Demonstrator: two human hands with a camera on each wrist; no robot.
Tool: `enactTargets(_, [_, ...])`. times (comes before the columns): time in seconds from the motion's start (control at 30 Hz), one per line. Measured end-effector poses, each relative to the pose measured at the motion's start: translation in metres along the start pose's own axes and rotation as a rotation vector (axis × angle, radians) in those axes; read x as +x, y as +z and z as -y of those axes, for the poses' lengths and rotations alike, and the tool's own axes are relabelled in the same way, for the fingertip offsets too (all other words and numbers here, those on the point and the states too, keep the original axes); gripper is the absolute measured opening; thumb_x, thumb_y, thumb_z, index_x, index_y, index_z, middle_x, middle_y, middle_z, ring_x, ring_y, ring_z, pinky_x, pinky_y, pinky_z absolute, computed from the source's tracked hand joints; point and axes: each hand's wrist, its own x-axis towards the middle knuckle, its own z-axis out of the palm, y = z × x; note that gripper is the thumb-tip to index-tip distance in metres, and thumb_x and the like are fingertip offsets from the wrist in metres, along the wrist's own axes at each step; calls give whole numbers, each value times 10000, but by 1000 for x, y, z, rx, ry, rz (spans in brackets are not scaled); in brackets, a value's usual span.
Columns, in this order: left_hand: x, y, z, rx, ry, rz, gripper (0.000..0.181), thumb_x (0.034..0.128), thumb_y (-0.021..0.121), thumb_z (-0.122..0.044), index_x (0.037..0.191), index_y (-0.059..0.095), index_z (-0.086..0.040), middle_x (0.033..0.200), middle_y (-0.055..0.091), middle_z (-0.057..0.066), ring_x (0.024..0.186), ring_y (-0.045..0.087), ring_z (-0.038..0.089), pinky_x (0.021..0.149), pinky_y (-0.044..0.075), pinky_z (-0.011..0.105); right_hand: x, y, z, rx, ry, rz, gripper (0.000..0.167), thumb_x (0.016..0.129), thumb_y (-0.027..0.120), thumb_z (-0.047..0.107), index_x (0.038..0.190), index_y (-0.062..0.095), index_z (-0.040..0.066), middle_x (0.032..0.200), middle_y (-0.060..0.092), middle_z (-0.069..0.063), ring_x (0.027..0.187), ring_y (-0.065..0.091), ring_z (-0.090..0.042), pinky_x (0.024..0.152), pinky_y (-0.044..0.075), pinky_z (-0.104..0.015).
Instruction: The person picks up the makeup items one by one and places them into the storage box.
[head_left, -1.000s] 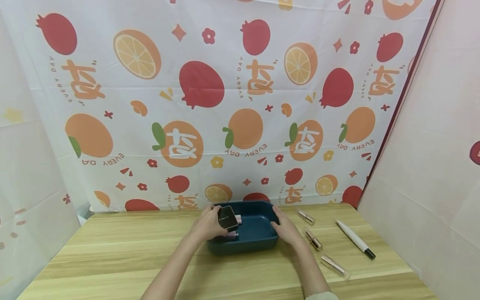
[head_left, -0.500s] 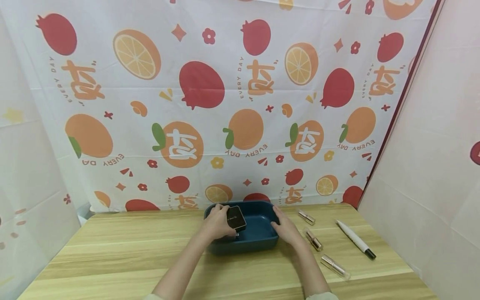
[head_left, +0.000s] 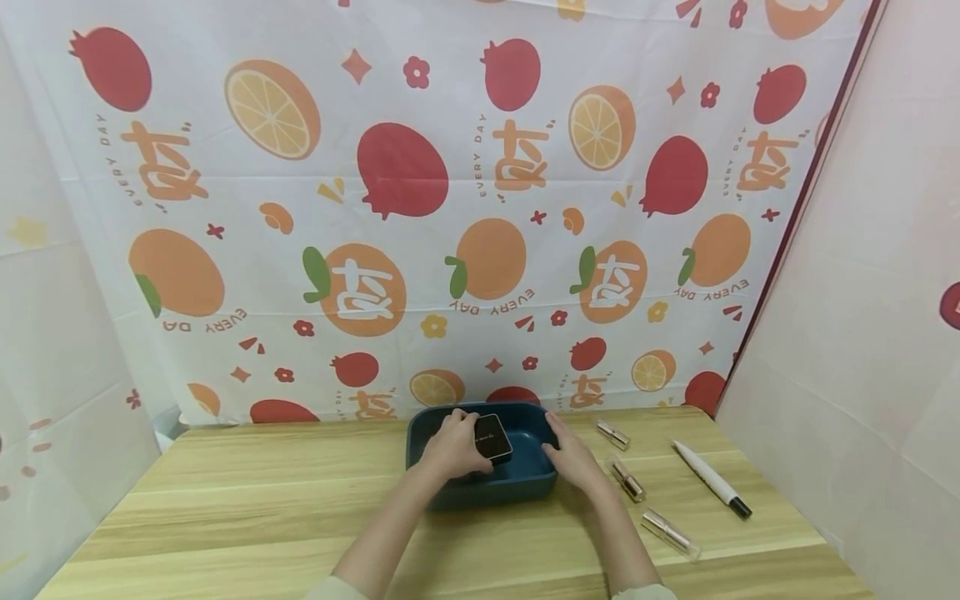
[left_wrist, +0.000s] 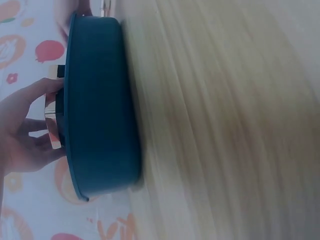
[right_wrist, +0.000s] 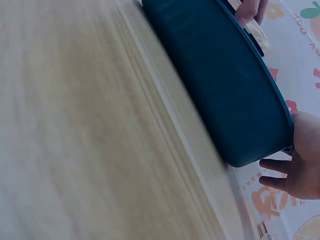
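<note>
My left hand (head_left: 452, 450) pinches a flat black square case (head_left: 492, 438) between thumb and fingers, over the middle of a dark teal bin (head_left: 491, 496). In the left wrist view the case's shiny gold side (left_wrist: 51, 112) shows at the level of the bin's rim, between the fingers of the left hand (left_wrist: 25, 127). My right hand (head_left: 573, 457) rests at the bin's right end, its thumb and fingers against the rim. In the right wrist view, some fingers of that hand (right_wrist: 302, 160) extend straight past the bin's outer wall (right_wrist: 220, 90). The left hand hides part of the bin's inside.
Right of the bin on the wooden table (head_left: 247, 500) lie three lipstick-like tubes, at the back (head_left: 613, 434), in the middle (head_left: 627, 480) and in front (head_left: 670, 533). A white marker with a black end (head_left: 711, 478) lies farther right. A fruit-print cloth (head_left: 465, 192) hangs behind.
My left hand has carried the black case to the right across the bin. The small pinkish items seen in the bin's left part are now out of sight. The right hand has stayed in place.
</note>
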Motion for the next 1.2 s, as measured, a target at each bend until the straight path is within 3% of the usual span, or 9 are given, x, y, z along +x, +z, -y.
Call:
enactTargets(0.5, [10,22,-13,49,37,39,748,636,816,-273,1231,508,58,1140,484,191,1001,469,307,780,482,453,1,0,0,-1,-1,7,538,927,497,89,1416,296,-11,1461,240,-190,1321,220,-347,1036,216,-503])
enactTargets(0.93, [18,39,-15,24,47,76,677,661,813,-257,1186,533,66,1095,508,190,872,523,290,780,482,433,0,-1,-2,-1,17,5,542,930,494,90,1424,288,4,1471,232,-165,1321,216,-350,1035,211,-508])
enactTargets(1.2, [18,43,-18,38,79,64,638,658,821,-221,1147,545,81,1062,519,186,865,533,287,772,484,416,-1,-1,1,-1,1,-7,536,925,502,88,1414,304,-6,1456,258,-183,1313,233,-360,1035,219,-499])
